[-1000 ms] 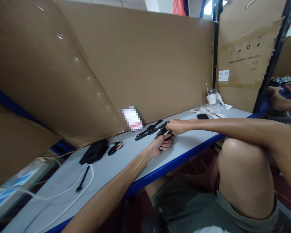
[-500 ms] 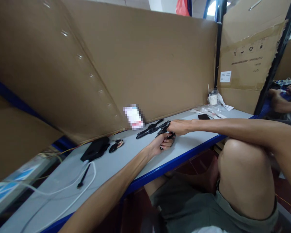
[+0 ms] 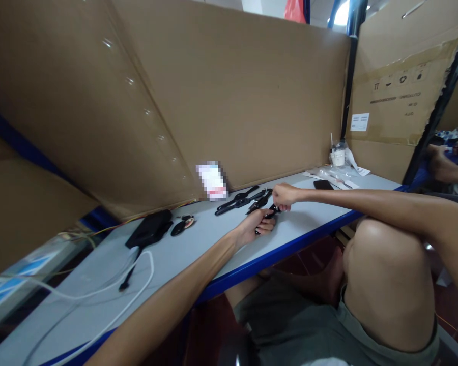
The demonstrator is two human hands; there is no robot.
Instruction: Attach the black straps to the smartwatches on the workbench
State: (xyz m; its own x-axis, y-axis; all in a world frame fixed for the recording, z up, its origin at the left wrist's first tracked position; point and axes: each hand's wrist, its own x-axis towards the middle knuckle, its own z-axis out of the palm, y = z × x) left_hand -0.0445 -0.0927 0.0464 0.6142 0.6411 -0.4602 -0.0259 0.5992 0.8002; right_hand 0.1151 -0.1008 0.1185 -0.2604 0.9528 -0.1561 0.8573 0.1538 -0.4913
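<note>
Near the front edge of the table, my left hand [image 3: 258, 222] is closed around a black wristwatch [image 3: 274, 210], most of which its fingers hide. My right hand [image 3: 285, 195] pinches the far end of the same watch, fingertips pressed together. Just beyond my hands several black watches lie side by side, among them one with its strap stretched out [image 3: 238, 203] and another close to my right fingers [image 3: 260, 202].
A lit, blurred phone [image 3: 212, 182] leans against the cardboard wall [image 3: 252, 101]. Leftward lie a black pouch-like item [image 3: 149, 230], small round dark items [image 3: 178, 227] and a white cable [image 3: 150, 267]. Rightward are a dark phone-like slab [image 3: 322, 185], plastic packaging and a cup [image 3: 338, 156].
My right hand has shifted slightly away from my left, toward the far end of the watch. More of the watches behind shows between my hands. The view has turned a little.
</note>
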